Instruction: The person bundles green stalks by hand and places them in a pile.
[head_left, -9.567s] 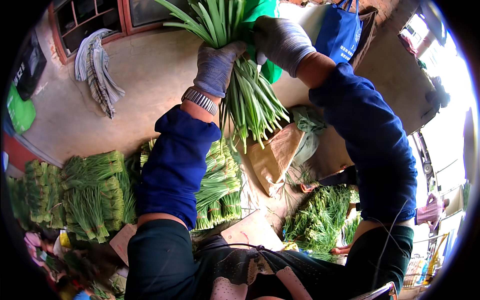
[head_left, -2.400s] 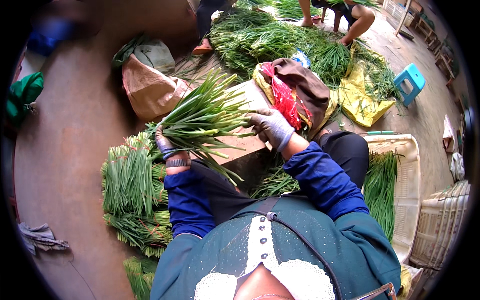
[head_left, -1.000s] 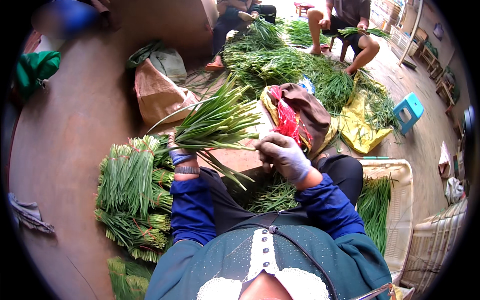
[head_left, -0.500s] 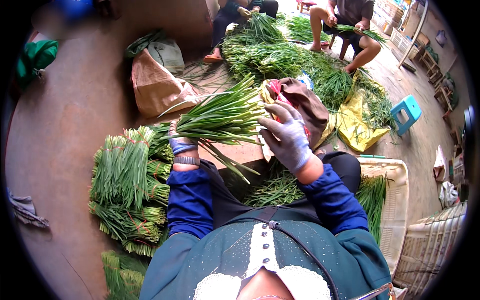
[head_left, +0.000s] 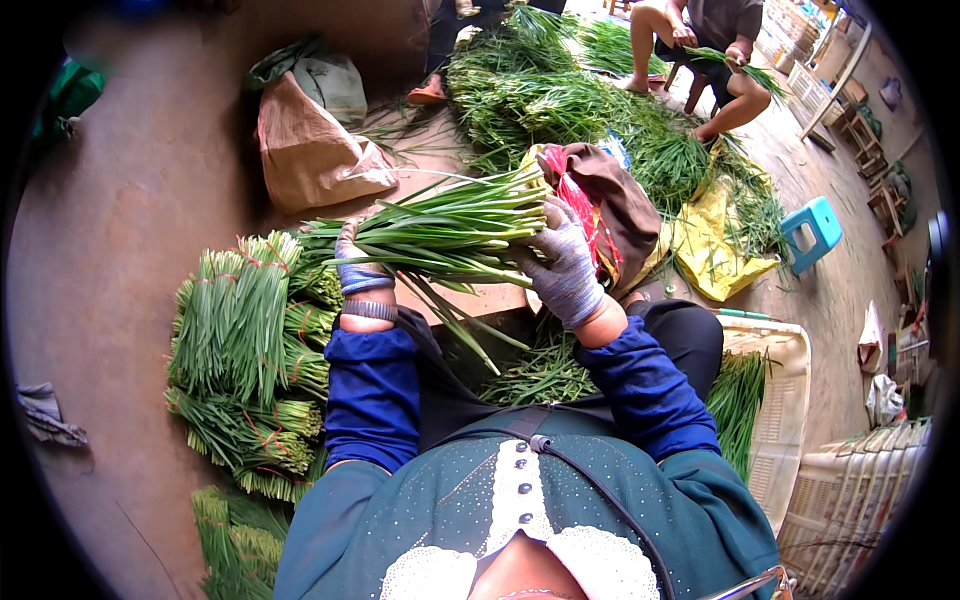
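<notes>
A loose bunch of green garlic chives (head_left: 450, 226) lies sideways in front of me, its pale stem ends to the right. My left hand (head_left: 361, 272), gloved and with a metal watchband at the wrist, is wrapped round the leafy side; some of its fingers are hidden by the leaves. At the stem ends, my gloved right hand (head_left: 566, 268) is closed against the stalks, thumb low and fingers behind. Several stalks droop below the bunch toward my lap. Tied bundles of garlic chives (head_left: 245, 325) with red bands are stacked left of my left forearm.
Ahead lies a large heap of loose garlic chives (head_left: 540, 105), with a seated person (head_left: 700, 60) handling stalks beside it. A pinkish sack (head_left: 310, 150), brown cloth (head_left: 610, 210), yellow sack (head_left: 715, 250), blue stool (head_left: 812, 233) and cream crate (head_left: 785, 410) stand around me.
My right hand, its fingers spread before, has closed on the stem ends. The bunch has levelled and shifted slightly right. My view has shifted a little.
</notes>
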